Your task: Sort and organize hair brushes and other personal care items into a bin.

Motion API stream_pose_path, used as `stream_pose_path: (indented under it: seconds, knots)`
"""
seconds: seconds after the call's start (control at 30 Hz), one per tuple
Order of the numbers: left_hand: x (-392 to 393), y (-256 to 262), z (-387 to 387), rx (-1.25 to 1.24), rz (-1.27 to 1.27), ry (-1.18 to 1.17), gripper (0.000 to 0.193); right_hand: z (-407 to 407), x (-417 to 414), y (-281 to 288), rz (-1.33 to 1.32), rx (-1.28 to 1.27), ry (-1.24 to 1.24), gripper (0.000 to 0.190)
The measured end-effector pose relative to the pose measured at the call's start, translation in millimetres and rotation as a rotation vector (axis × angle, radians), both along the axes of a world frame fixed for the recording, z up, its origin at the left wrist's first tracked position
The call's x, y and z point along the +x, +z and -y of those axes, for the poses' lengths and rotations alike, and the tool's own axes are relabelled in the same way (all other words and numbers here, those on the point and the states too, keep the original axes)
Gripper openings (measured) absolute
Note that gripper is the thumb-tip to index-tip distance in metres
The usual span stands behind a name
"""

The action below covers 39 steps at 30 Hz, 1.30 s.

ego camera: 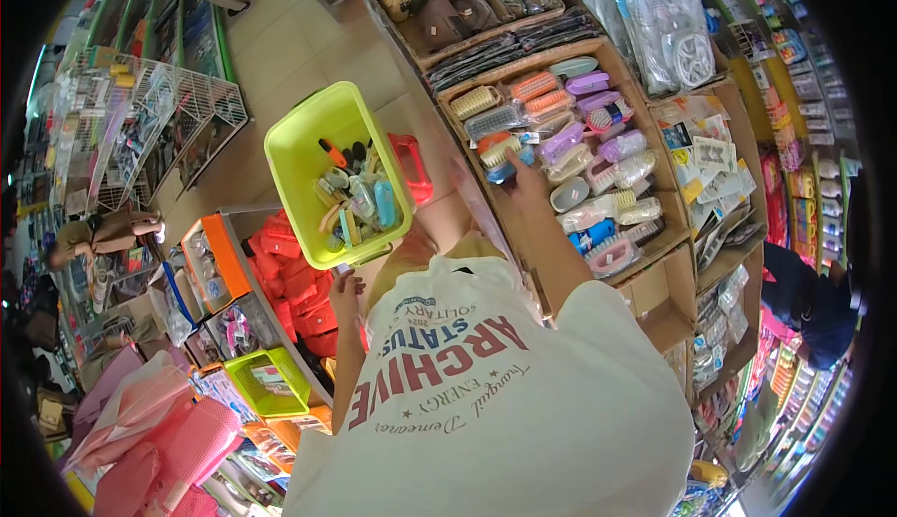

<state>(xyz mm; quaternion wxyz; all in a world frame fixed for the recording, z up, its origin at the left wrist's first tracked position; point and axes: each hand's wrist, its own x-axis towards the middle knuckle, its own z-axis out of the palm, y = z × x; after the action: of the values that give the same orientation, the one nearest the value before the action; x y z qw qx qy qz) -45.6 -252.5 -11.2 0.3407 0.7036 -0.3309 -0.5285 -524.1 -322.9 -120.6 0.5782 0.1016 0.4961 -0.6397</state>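
Observation:
My right hand (527, 182) has its fingers on a scrub brush (502, 152) with cream bristles, at the near left part of a cardboard box (511, 226) of brushes. Packaged brushes in purple, orange, white and grey lie in rows beside it, many in clear wrap. My left hand (347, 293) hangs beside the lower rim of a lime-green plastic bin (284, 167), its fingers loosely bent and nothing seen in them. Inside the bin lie several mixed brushes, among them a light-blue one (385, 203) and an orange-and-black handled item (333, 153).
A red plastic object (411, 169) is beside the bin. Boxes of pouches (438, 23) and packaged goods (690, 61) adjoin the brush box. Left are red packets (298, 279), a green basket (270, 405) and a wire rack (203, 111). Other people stand in the aisles.

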Motion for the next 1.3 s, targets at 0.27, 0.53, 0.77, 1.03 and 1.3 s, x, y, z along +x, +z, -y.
stream_pose_path:
  seconds: [0.27, 0.53, 0.77, 1.03, 1.3]
  knots:
    - [-8, 6, 16, -0.004, -0.044, -0.056, 0.024, -6, 10, 33, 0.022, 0.069, -0.088, 0.052]
    - [-47, 39, 68, -0.069, -0.028, -0.246, 0.025, -27, -2, 18, 0.301, -0.155, -0.126, 0.037]
    - [-125, 97, 99, -0.141, -0.168, -0.449, 0.026, -57, 11, 112, 0.156, -0.296, -0.005, 0.039]
    - [-214, 159, 92, -0.029, -0.327, -0.891, 0.055, -35, 88, 238, -0.194, -0.329, 0.307, 0.084]
    - [-187, 161, 105, 0.112, -0.478, -0.644, 0.055, -18, 128, 245, -0.595, -0.258, 0.370, 0.076]
